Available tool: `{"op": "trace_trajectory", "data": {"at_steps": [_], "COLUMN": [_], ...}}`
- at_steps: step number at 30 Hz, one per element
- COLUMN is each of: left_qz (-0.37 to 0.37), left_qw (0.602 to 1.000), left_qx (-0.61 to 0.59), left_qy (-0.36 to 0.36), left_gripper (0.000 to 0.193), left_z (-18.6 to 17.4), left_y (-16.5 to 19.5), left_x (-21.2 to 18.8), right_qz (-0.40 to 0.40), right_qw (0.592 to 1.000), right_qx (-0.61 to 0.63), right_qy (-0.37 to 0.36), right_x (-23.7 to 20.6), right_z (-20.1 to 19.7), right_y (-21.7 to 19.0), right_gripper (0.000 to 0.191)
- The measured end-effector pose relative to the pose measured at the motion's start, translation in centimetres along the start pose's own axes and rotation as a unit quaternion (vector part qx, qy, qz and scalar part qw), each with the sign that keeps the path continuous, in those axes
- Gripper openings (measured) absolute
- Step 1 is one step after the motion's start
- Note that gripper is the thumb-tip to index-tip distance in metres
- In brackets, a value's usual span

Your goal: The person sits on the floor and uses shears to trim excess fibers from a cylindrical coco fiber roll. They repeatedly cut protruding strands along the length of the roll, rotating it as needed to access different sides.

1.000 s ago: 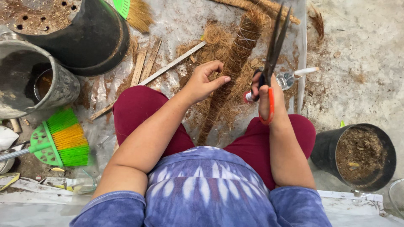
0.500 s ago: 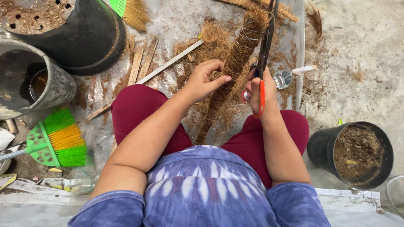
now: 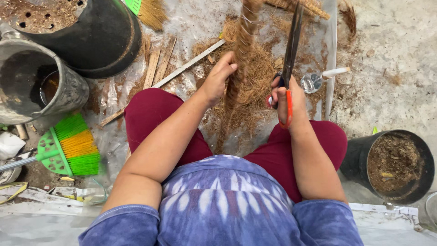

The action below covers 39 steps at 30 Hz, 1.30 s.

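Now the left hand (image 3: 218,79) grips the coir-wrapped pole (image 3: 240,59), while the right hand (image 3: 287,102) clasps orange-handled scissors (image 3: 289,64).

A person in a tie-dyed blue top and maroon trousers is sitting on the floor, looking down over the knees. The left hand (image 3: 217,79) is gripping a fibre-wrapped pole (image 3: 237,68) that is running up from the lap between the legs. The right hand (image 3: 286,101) is holding scissors (image 3: 290,59) with an orange handle, blades closed and pointing away, just beside the pole. Loose coconut fibre (image 3: 257,86) is lying on a clear plastic sheet (image 3: 191,20) under both. A green and yellow broom (image 3: 73,146) is lying at left near a grey bucket (image 3: 68,91). A black pot of soil (image 3: 393,166) is standing at right.
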<state>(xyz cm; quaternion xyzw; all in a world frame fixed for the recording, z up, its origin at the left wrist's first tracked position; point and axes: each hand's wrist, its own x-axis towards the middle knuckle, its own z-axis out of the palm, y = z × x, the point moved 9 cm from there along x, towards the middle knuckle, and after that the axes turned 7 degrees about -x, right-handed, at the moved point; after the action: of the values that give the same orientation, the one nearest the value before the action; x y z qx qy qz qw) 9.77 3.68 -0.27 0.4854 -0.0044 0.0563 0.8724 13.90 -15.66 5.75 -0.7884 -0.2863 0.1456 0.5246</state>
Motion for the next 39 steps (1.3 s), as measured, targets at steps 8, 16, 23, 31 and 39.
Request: {"op": "trace_trajectory", "data": {"at_steps": [8, 16, 23, 31, 39], "left_qz": [0.115, 0.107, 0.076, 0.157, 0.099], "left_qw": [0.980, 0.994, 0.991, 0.987, 0.970], "left_qx": [0.090, -0.013, -0.079, -0.018, 0.222], "left_qy": [0.132, -0.020, -0.078, -0.030, 0.012], "left_gripper": [0.070, 0.055, 0.054, 0.050, 0.048], "left_z": [-1.0, 2.6, 4.2, 4.3, 3.8], "left_y": [1.4, 4.0, 3.9, 2.9, 0.2], "left_x": [0.2, 0.2, 3.1, 4.5, 3.5], "right_qz": [0.039, 0.053, 0.069, 0.100, 0.080], "right_qw": [0.997, 0.978, 0.961, 0.965, 0.953], "right_qx": [0.059, 0.201, 0.267, 0.232, 0.272], "right_qy": [-0.041, 0.019, -0.008, 0.065, 0.108], "right_x": [-0.9, -0.3, 0.8, 1.5, 1.5], "right_z": [3.5, 5.5, 6.5, 5.2, 2.2], "right_y": [4.8, 6.8, 6.1, 6.9, 7.8], "right_gripper": [0.067, 0.031, 0.038, 0.039, 0.035]}}
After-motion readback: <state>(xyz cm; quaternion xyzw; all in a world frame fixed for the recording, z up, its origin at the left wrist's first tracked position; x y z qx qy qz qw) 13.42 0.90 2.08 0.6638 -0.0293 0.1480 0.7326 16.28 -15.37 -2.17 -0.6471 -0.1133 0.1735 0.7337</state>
